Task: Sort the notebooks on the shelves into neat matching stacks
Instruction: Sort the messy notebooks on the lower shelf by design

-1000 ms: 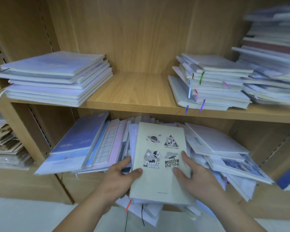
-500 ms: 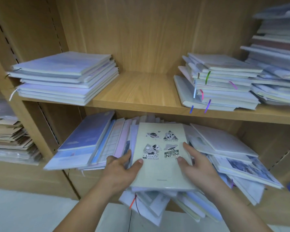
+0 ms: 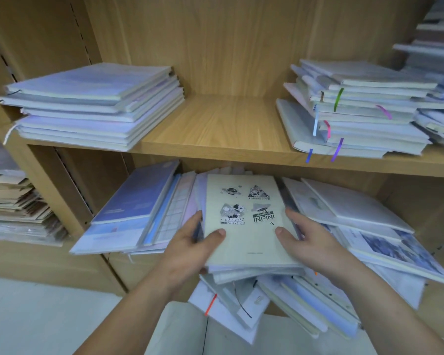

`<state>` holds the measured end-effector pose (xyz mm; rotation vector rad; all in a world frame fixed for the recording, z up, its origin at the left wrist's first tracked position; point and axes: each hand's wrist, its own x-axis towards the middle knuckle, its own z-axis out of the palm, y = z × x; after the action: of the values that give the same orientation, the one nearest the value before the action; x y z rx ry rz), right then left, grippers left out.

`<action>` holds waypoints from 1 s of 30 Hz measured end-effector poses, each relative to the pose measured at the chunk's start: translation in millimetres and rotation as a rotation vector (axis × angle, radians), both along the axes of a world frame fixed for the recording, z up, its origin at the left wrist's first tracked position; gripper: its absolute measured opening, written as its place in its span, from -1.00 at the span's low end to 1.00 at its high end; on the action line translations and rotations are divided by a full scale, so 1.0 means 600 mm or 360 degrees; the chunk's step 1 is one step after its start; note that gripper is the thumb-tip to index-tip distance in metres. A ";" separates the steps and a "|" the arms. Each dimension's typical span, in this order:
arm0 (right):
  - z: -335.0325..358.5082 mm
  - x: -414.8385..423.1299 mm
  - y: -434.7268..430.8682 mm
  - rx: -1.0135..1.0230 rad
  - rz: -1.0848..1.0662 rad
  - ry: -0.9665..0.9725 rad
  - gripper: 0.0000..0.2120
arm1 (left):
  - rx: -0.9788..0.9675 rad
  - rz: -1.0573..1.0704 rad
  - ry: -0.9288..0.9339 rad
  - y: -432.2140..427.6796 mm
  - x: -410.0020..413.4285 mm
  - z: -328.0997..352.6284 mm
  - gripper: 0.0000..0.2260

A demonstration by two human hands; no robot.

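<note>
A cream notebook (image 3: pixel 244 242) is held atop the jumbled lower-shelf pile (image 3: pixel 139 208).
The left hand (image 3: pixel 187 249) curls round its left edge, thumb on the cover, fingers partly hidden among neighbouring books; the right hand (image 3: pixel 310 242) clasps the right edge likewise. Far right, an upper-shelf stack (image 3: pixel 431 57) is cut off.

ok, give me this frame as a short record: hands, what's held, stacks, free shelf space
left grip: holds cream notebook at its left edge, thumb on cover
right grip: holds the same notebook at its right edge, thumb on cover
notebook: cover up, space drawings, on top of messy lower pile
upper shelf: neat stack on the left, ribboned stack on the right, bare wood between them
sorting: lower pile not yet sorted, books fanned and overhanging the edge
</note>
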<state>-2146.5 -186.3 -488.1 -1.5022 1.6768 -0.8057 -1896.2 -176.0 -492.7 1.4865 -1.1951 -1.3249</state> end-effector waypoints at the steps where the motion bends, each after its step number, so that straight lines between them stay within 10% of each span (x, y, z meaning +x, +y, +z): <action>1: 0.002 0.001 0.000 -0.0037 -0.0005 0.0026 -0.46 | -0.0005 -0.0047 0.0011 0.001 -0.002 -0.002 -0.77; 15: 0.084 0.001 0.080 0.0195 -0.0090 -0.0688 -0.43 | -0.0114 -0.0086 0.0164 0.073 0.023 0.057 -0.35; 26: 0.167 0.091 0.274 -0.0073 0.0303 -0.0402 -0.03 | -0.0284 -0.0163 -0.0076 0.300 0.106 0.182 -0.68; 30: 0.223 0.105 0.325 -0.0192 0.0451 -0.0107 -0.15 | -0.0294 -0.0094 0.0037 0.349 0.109 0.215 -0.46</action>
<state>-2083.6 8.5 -354.3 -1.7281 1.3469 -0.8038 -1830.7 33.6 -363.9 1.3105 -1.3176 -1.2311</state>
